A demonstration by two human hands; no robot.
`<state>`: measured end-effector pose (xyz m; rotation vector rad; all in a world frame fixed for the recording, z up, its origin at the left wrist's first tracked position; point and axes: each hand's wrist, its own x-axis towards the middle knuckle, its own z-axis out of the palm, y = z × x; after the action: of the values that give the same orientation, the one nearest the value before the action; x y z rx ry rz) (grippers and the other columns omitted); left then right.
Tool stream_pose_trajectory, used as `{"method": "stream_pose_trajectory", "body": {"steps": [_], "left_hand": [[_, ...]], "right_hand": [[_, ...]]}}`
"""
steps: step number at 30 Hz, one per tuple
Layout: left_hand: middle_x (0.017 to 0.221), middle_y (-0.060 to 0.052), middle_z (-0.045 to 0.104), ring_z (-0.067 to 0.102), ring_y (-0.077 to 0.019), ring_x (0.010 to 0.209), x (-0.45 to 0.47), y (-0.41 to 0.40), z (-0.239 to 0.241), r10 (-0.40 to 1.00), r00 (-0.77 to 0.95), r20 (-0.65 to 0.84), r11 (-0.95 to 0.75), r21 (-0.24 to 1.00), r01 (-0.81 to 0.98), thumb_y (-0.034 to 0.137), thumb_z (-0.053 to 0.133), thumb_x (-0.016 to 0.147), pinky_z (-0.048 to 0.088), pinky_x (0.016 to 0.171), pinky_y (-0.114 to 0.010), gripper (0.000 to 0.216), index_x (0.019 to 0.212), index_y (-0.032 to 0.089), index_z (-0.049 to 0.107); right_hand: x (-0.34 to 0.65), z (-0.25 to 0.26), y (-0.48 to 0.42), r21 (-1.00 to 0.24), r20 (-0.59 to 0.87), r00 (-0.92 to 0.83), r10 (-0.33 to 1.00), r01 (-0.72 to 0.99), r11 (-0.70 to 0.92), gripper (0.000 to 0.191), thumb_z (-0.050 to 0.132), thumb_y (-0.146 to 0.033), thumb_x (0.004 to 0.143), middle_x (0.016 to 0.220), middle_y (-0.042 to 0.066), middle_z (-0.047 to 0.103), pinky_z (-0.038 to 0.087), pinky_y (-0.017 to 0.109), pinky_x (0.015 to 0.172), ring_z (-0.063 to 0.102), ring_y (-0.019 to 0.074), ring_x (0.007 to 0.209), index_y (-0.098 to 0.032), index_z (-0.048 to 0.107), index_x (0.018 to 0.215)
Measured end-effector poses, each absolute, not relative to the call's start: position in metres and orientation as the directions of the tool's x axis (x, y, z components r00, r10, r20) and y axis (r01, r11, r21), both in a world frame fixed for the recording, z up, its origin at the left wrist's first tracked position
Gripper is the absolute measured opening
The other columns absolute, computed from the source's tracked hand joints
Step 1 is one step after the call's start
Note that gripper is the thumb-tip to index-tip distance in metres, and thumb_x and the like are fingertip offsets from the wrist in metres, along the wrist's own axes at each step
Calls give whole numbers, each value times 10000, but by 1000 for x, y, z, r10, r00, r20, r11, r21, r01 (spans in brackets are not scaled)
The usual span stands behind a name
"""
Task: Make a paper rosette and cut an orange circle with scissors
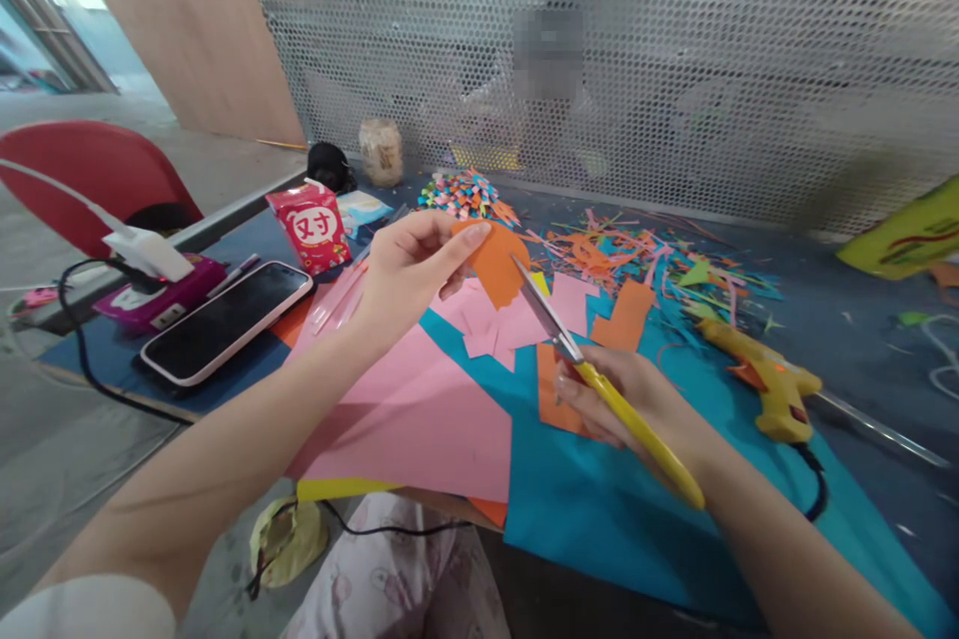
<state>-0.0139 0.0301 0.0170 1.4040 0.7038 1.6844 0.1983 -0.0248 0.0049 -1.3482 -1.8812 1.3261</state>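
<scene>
My left hand (420,265) pinches an orange piece of paper (495,265) in the air above the table; its upper edge is rounded. Yellow-handled scissors (625,416) are gripped in my right hand (636,394), and their blade tips meet the right edge of that orange paper. Whether the blades are cutting into it I cannot tell. Below lie pink paper sheets (420,419), a large blue sheet (599,519) and small pink cut pieces (498,319). Orange cut pieces (625,315) lie beside and under my right hand.
A yellow glue gun (771,384) lies at right. Paper shreds (599,255) and a heap of small folded pieces (465,195) sit behind. At left are a phone (229,319), a red snack packet (311,228) and a power strip (161,290). A perforated metal panel (636,50) stands behind the table.
</scene>
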Motion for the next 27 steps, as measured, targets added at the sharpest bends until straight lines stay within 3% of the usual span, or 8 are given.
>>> {"method": "stream_pose_trajectory", "body": {"steps": [9, 14, 27], "left_hand": [[446, 48, 542, 428, -27, 330, -14, 30, 16, 855, -52, 516, -515, 833, -203, 432, 756, 666, 302, 309, -154, 345, 595, 158, 558], [433, 47, 547, 430, -28, 320, -11, 29, 17, 861, -49, 506, -503, 834, -226, 437, 780, 626, 300, 295, -146, 366, 581, 151, 556], [447, 10, 572, 470, -34, 353, -7, 20, 15, 895, 129, 427, -408, 901, -147, 457, 765, 641, 371, 313, -129, 401, 516, 147, 544]], "right_hand": [[199, 4, -25, -883, -157, -394, 905, 467, 50, 342, 644, -443, 739, 520, -68, 335, 240, 218, 373, 319, 70, 420, -206, 420, 636], [194, 8, -32, -930, -108, -297, 949, 367, 9, 365, 659, -489, 709, 561, -64, 364, 222, 219, 378, 286, 50, 413, -194, 456, 642], [194, 7, -32, -953, -99, -250, 963, 303, -19, 479, 647, -610, 685, 514, -88, 309, 176, 201, 372, 263, 25, 388, -186, 429, 638]]}}
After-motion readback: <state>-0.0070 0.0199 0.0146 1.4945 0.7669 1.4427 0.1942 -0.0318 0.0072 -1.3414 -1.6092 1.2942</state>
